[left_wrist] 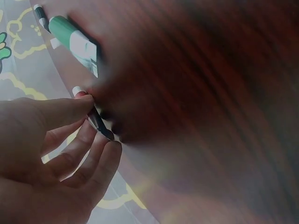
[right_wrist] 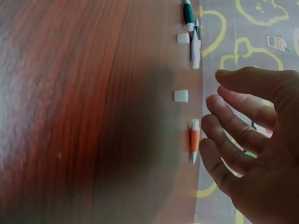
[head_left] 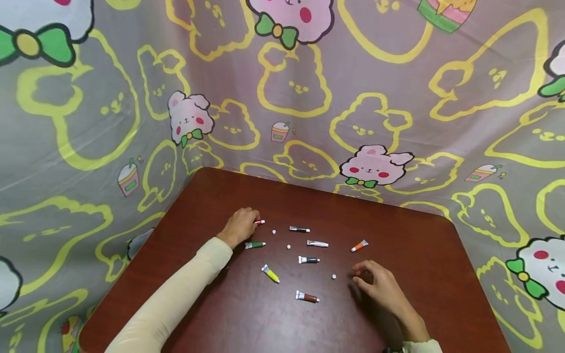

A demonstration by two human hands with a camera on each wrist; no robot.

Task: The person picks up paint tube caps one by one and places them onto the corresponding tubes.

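Left hand (head_left: 240, 227) pinching the red tube (head_left: 258, 222), at ten o'clock from the middle of the tabletop (head_left: 406, 235). Fingers hide most of it in head view, only a bit of red and the white end showing; left wrist view has thumb and fingers on it, body too dark to read. Green tube (head_left: 255, 245) just beside, five o'clock from that hand. Right hand (head_left: 383, 287) grasping nothing, fingers loosely bent; loose white cap (head_left: 333, 277) near at nine, orange tube (head_left: 359, 245) at eleven. Dark thing (head_left: 392, 350) at right wrist cut off, unclear.
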